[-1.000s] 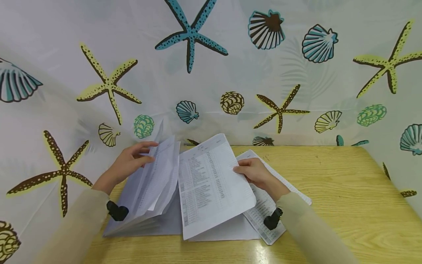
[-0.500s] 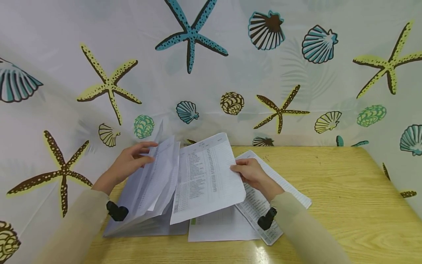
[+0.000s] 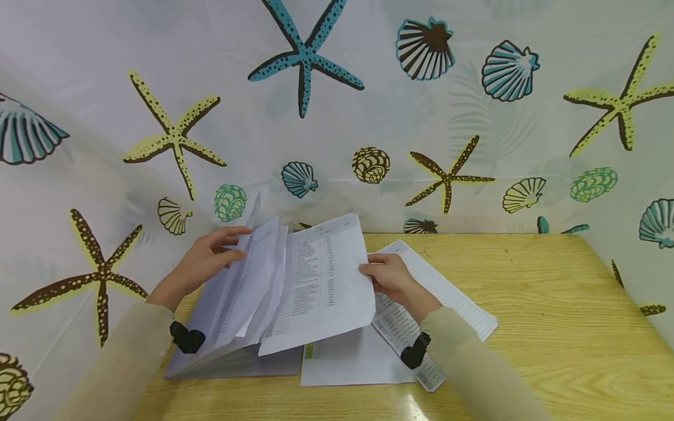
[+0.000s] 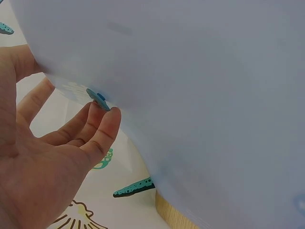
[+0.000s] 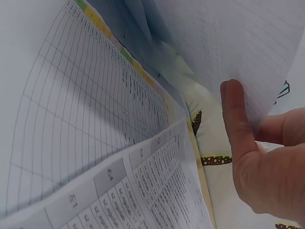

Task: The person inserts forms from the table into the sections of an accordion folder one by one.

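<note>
Your left hand (image 3: 202, 263) grips the folder (image 3: 210, 304). Right of the folder, your right hand (image 3: 395, 278) pinches a printed sheet (image 3: 326, 286), which partly hides the papers (image 3: 358, 363) beneath.

Both long sleeves (image 3: 470, 361) are plain beige, each with a small, chunky black device (image 3: 187, 337) near its end.

On my head-camera feed, a yellowish wood-grain tabletop (image 3: 547, 292) has a pale cloth backdrop (image 3: 363, 117) behind it and at both sides — printed with a blue starfish (image 3: 305, 55), yellow starfish (image 3: 175, 135), brown starfish (image 3: 103, 270) and striped seashells (image 3: 508, 71).
</note>
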The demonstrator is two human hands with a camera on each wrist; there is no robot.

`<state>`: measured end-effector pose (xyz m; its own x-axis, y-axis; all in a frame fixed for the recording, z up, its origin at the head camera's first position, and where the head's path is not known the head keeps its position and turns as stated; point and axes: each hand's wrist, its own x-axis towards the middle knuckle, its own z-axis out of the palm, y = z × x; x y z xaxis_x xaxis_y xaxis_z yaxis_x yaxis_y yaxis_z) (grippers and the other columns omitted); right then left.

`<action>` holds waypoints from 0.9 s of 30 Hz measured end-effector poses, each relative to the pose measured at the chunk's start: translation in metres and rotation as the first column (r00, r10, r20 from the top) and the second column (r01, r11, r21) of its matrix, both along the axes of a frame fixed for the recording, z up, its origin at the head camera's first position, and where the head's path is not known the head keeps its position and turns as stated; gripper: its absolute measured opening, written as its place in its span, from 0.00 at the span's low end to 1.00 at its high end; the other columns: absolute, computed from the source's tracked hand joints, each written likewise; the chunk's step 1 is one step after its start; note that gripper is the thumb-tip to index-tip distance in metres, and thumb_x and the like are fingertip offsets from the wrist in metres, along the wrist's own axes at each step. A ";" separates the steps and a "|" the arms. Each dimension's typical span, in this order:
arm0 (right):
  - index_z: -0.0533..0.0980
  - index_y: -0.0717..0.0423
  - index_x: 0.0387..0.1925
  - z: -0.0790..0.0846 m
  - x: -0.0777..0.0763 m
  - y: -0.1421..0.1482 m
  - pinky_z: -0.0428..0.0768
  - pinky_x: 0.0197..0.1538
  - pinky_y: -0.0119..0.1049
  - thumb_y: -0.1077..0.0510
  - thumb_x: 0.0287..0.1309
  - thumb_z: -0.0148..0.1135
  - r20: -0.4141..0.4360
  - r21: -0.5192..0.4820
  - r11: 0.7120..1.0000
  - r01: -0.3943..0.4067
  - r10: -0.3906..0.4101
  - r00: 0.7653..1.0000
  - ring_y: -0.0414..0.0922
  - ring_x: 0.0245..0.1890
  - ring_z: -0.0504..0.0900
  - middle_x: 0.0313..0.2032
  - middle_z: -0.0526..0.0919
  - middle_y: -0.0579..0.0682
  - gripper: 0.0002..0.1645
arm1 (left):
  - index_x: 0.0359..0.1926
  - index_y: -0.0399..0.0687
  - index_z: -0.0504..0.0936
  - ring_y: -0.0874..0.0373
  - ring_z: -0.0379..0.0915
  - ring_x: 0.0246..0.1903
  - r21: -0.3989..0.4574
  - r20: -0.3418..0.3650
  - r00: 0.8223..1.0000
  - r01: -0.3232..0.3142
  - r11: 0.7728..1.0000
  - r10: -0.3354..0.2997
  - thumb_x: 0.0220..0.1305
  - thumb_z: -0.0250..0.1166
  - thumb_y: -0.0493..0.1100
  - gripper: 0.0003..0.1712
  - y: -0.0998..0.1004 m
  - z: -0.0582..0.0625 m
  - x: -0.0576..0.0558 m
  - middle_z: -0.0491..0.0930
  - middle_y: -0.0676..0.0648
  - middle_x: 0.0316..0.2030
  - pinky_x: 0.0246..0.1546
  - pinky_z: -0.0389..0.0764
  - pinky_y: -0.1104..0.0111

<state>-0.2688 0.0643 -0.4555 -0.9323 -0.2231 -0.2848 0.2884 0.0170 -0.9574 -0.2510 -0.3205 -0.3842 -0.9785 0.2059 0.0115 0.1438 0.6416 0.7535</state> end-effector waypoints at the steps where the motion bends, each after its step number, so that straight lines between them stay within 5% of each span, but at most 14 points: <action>1: 0.74 0.72 0.66 0.000 0.000 -0.002 0.86 0.36 0.32 0.64 0.72 0.61 0.000 -0.004 1.000 0.001 -0.001 1.000 0.39 0.33 0.88 0.50 0.89 0.62 0.25 | 0.76 0.51 0.70 0.35 0.74 0.64 -0.001 0.001 1.000 -0.001 1.000 0.001 0.76 0.63 0.46 0.31 0.000 0.000 0.000 0.68 0.31 0.73 0.49 0.80 0.65; 9: 0.75 0.73 0.64 -0.002 0.002 -0.013 0.84 0.33 0.31 0.66 0.71 0.61 0.008 -0.029 0.999 0.024 -0.024 1.000 0.39 0.30 0.87 0.42 0.89 0.57 0.24 | 0.76 0.50 0.70 0.35 0.74 0.64 0.003 -0.003 1.000 0.004 1.000 -0.004 0.76 0.63 0.46 0.31 -0.001 0.000 0.000 0.68 0.31 0.73 0.49 0.80 0.66; 18: 0.74 0.73 0.66 -0.002 0.003 -0.026 0.85 0.39 0.35 0.67 0.71 0.60 -0.005 -0.042 0.998 0.045 -0.045 0.999 0.42 0.35 0.87 0.54 0.86 0.69 0.25 | 0.76 0.51 0.70 0.35 0.74 0.65 0.007 0.004 1.000 0.002 1.000 -0.002 0.76 0.63 0.46 0.31 -0.001 0.000 0.001 0.68 0.32 0.73 0.49 0.80 0.67; 27: 0.75 0.74 0.64 -0.002 -0.001 -0.032 0.84 0.37 0.33 0.67 0.69 0.59 -0.005 -0.045 0.991 0.124 -0.124 0.992 0.41 0.35 0.85 0.51 0.86 0.65 0.25 | 0.76 0.50 0.70 0.34 0.73 0.66 0.013 0.010 1.000 0.007 1.000 -0.007 0.76 0.63 0.46 0.31 -0.001 0.001 0.001 0.67 0.32 0.74 0.49 0.80 0.67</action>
<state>-0.2694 0.0322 -0.4573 -0.9557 -0.1176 -0.2699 0.2782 -0.0609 -0.9586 -0.2500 -0.3212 -0.3830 -0.9772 0.2122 0.0048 0.1407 0.6305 0.7634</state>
